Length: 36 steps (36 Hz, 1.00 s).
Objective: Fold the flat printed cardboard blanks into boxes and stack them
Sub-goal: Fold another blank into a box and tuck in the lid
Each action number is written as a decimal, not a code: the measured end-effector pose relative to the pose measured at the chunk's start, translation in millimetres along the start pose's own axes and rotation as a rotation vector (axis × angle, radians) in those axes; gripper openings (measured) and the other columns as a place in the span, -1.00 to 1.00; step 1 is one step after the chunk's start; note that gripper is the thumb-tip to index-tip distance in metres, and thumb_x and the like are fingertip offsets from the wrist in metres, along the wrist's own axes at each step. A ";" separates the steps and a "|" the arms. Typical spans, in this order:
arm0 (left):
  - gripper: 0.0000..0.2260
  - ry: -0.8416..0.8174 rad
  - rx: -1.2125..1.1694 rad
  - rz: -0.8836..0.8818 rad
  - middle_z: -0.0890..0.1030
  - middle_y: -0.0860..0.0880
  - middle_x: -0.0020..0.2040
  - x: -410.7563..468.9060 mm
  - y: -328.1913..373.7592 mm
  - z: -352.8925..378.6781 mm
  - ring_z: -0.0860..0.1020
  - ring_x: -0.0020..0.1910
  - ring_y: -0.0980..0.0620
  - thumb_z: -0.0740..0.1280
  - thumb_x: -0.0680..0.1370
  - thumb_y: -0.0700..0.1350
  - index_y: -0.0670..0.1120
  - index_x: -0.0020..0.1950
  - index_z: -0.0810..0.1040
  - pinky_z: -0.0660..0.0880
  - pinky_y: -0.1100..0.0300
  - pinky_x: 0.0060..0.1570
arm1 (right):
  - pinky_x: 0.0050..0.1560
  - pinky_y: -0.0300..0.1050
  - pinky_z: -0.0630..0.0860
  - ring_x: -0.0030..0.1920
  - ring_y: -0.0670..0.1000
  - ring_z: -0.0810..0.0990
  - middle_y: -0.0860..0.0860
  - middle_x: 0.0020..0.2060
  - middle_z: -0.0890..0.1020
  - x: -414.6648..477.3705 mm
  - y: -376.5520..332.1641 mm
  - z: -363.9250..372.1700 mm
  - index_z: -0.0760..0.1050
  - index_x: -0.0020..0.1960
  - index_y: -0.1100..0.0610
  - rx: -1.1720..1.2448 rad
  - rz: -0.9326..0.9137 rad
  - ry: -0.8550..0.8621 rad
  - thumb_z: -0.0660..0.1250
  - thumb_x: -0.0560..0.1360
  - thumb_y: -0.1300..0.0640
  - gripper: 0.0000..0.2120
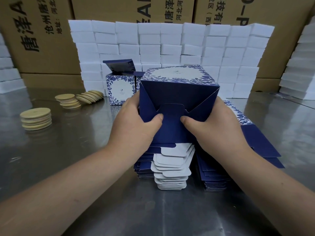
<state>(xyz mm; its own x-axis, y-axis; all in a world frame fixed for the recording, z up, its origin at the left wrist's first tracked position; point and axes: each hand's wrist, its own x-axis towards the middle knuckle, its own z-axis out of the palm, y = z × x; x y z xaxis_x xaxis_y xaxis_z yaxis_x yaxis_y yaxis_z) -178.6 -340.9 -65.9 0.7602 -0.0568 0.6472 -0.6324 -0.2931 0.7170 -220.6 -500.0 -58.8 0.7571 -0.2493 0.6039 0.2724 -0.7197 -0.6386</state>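
I hold a blue-and-white floral printed box [179, 89] tipped on its side, its dark blue bottom flaps facing me. My left hand [136, 123] grips its left edge and my right hand [211, 123] its right edge, both thumbs pressing on the bottom flaps beside the centre tab. Under the box lies a pile of flat blanks [172, 169] with white tabs pointing toward me. A folded box [119, 87] with its lid flap up stands behind on the left, with another box partly hidden beside it.
Stacks of round wooden lids [36, 118] lie at left on the steel table [68, 150]. A wall of white foam blocks [170, 45] runs across the back, with brown shipping cartons [42, 31] behind it. More foam stacks stand at the far right [301, 65].
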 end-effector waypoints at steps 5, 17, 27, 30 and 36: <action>-0.65 0.000 -0.005 -0.004 0.56 0.19 -0.03 -0.6 1.1 1.1 0.51 -0.07 0.30 0.41 0.40 -0.10 0.37 -0.17 0.40 0.45 0.31 -0.15 | -0.27 -0.27 0.40 -0.17 -0.33 0.51 -0.31 -0.22 0.56 -0.2 -3.0 2.8 0.38 -0.21 -0.21 0.086 0.050 0.002 0.35 0.30 -0.10 -0.85; -0.65 -0.004 0.009 0.002 0.57 0.13 0.03 -3.7 3.1 3.6 0.54 -0.03 0.22 0.42 0.41 -0.10 0.35 -0.11 0.39 0.51 0.17 -0.06 | -0.38 -0.45 0.44 -0.22 -0.39 0.54 -0.36 -0.20 0.60 -0.5 -4.2 9.7 0.49 -0.22 -0.15 0.334 0.128 0.050 0.36 0.35 -0.09 -0.93; -0.65 -0.003 0.032 -0.012 0.56 0.14 0.03 -3.7 3.3 3.8 0.53 -0.03 0.25 0.42 0.40 -0.08 0.35 -0.11 0.37 0.51 0.16 -0.06 | -0.23 -0.36 0.48 -0.14 -0.30 0.57 -0.23 -0.14 0.64 -0.1 0.1 11.8 0.52 0.06 -0.07 0.360 0.170 0.071 0.39 0.38 -0.07 -0.73; -0.65 -0.002 0.043 -0.004 0.56 0.15 0.02 -3.6 3.2 3.8 0.52 -0.05 0.28 0.41 0.40 -0.07 0.35 -0.11 0.36 0.49 0.22 -0.10 | -0.16 -0.30 0.50 -0.12 -0.27 0.58 -0.22 -0.10 0.64 0.5 -0.1 12.3 0.50 0.10 -0.06 0.368 0.186 0.086 0.41 0.37 -0.06 -0.68; -0.65 -0.017 0.051 -0.005 0.56 0.14 0.05 -4.6 2.9 4.3 0.52 -0.03 0.26 0.40 0.40 -0.07 0.36 -0.07 0.35 0.48 0.24 -0.09 | -0.10 -0.21 0.53 -0.07 -0.22 0.59 -0.20 -0.08 0.64 0.7 0.3 13.7 0.50 0.09 -0.06 0.377 0.202 0.106 0.43 0.36 -0.06 -0.67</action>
<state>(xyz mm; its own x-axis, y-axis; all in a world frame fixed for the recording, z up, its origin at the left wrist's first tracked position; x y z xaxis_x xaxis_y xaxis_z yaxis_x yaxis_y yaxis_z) -183.4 -345.6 -67.9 0.7662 -0.0717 0.6386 -0.6204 -0.3416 0.7060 -211.9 -491.5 -65.1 0.7579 -0.4398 0.4819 0.3373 -0.3681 -0.8665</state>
